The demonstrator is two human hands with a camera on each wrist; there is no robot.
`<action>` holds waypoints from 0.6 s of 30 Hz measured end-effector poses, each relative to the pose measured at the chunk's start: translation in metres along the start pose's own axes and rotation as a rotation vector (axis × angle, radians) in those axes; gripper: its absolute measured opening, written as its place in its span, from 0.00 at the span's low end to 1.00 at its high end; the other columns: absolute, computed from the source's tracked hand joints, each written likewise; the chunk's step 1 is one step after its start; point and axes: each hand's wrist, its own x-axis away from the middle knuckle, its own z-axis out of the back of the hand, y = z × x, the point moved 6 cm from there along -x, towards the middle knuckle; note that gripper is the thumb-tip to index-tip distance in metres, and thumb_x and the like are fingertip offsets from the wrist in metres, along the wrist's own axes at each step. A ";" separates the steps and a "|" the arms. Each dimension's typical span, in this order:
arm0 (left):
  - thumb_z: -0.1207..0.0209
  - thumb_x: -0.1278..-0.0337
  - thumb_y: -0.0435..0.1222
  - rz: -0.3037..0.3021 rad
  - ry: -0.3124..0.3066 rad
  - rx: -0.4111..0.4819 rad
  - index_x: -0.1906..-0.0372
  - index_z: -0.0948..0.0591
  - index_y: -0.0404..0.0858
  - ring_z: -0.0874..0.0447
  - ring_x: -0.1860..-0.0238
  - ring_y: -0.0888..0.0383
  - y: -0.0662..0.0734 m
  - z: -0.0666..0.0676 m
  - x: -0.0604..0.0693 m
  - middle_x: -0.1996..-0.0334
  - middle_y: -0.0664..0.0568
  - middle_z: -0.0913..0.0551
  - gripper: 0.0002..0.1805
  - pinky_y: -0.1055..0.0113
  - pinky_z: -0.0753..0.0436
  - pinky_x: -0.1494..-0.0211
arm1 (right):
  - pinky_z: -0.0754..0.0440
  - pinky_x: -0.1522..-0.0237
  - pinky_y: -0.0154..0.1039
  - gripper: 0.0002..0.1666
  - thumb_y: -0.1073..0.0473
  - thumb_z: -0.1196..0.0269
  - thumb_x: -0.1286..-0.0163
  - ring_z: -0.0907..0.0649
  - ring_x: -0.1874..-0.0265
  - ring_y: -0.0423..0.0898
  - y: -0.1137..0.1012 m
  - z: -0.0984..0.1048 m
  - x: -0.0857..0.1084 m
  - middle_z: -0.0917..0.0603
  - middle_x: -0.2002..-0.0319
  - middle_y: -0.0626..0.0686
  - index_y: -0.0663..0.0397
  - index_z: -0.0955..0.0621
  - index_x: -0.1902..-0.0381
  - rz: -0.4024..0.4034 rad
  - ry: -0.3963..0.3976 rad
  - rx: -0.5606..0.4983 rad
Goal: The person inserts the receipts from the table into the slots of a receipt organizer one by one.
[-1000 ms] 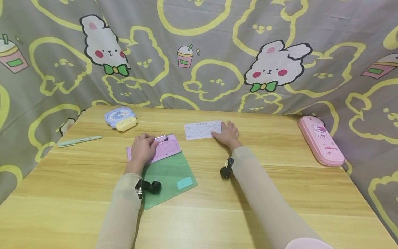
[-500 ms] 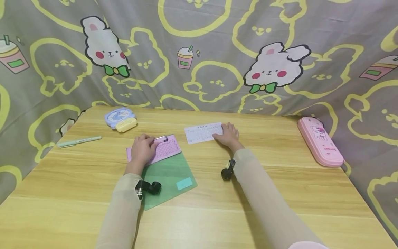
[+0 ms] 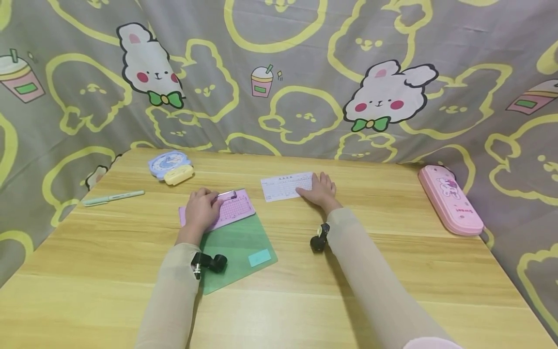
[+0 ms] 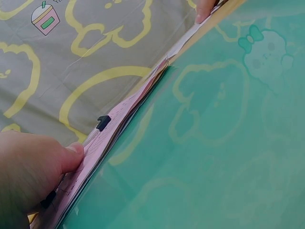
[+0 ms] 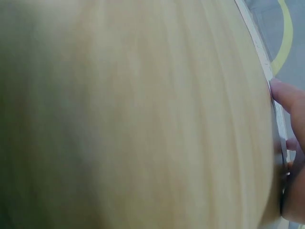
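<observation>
My left hand (image 3: 200,211) lies over the metal clip (image 3: 226,196) of a green clipboard (image 3: 237,252). In the left wrist view, its thumb (image 4: 71,156) presses on the clip over a stack of pink printed forms (image 4: 126,112); the other fingers curl beyond the edge, partly hidden. My right hand (image 3: 320,190) rests on the right end of a white printed form (image 3: 281,187), which lies flat on the table. Its thumb (image 5: 281,91) touches the paper near the front edge, with the fingers spread toward the back. Part of the form is covered by that hand.
A pale green pen (image 3: 114,198) lies at the left. Behind it sit a blue clock-like item (image 3: 167,162) and a yellow block-like piece (image 3: 178,174). A pink pencil case (image 3: 451,199) stands on the right of the wooden table (image 3: 348,300). A patterned curtain (image 3: 305,63) hangs behind.
Between one second and half a second ago, the white form turned slightly, its left end shifting toward me with my right hand on it. My left hand stays on the clipboard.
</observation>
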 end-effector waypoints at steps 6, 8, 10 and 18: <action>0.48 0.46 0.39 -0.006 0.006 -0.007 0.52 0.25 0.32 0.37 0.56 0.45 0.001 0.002 0.000 0.58 0.41 0.30 0.19 0.53 0.36 0.55 | 0.67 0.42 0.52 0.50 0.37 0.48 0.44 0.62 0.38 0.58 0.000 0.002 0.000 0.61 0.36 0.65 0.61 0.52 0.35 0.022 -0.013 -0.030; 0.48 0.46 0.39 -0.010 0.010 -0.007 0.53 0.25 0.32 0.37 0.56 0.44 0.001 0.002 0.000 0.58 0.41 0.30 0.19 0.53 0.36 0.55 | 0.66 0.42 0.52 0.49 0.38 0.47 0.44 0.61 0.38 0.57 -0.001 0.003 0.000 0.60 0.36 0.65 0.61 0.51 0.35 0.024 -0.013 -0.032; 0.47 0.46 0.39 -0.013 0.013 -0.006 0.53 0.24 0.32 0.37 0.56 0.45 0.001 0.003 0.000 0.58 0.41 0.29 0.19 0.53 0.36 0.55 | 0.65 0.42 0.52 0.49 0.39 0.47 0.44 0.60 0.38 0.58 -0.001 0.004 0.000 0.60 0.36 0.65 0.61 0.50 0.35 0.026 -0.013 -0.031; 0.48 0.46 0.40 -0.012 0.005 -0.008 0.52 0.25 0.32 0.37 0.56 0.45 0.001 0.001 0.000 0.58 0.41 0.30 0.19 0.53 0.36 0.55 | 0.65 0.41 0.50 0.50 0.40 0.45 0.45 0.60 0.38 0.56 0.003 0.003 -0.001 0.59 0.36 0.63 0.66 0.51 0.36 0.004 -0.021 -0.041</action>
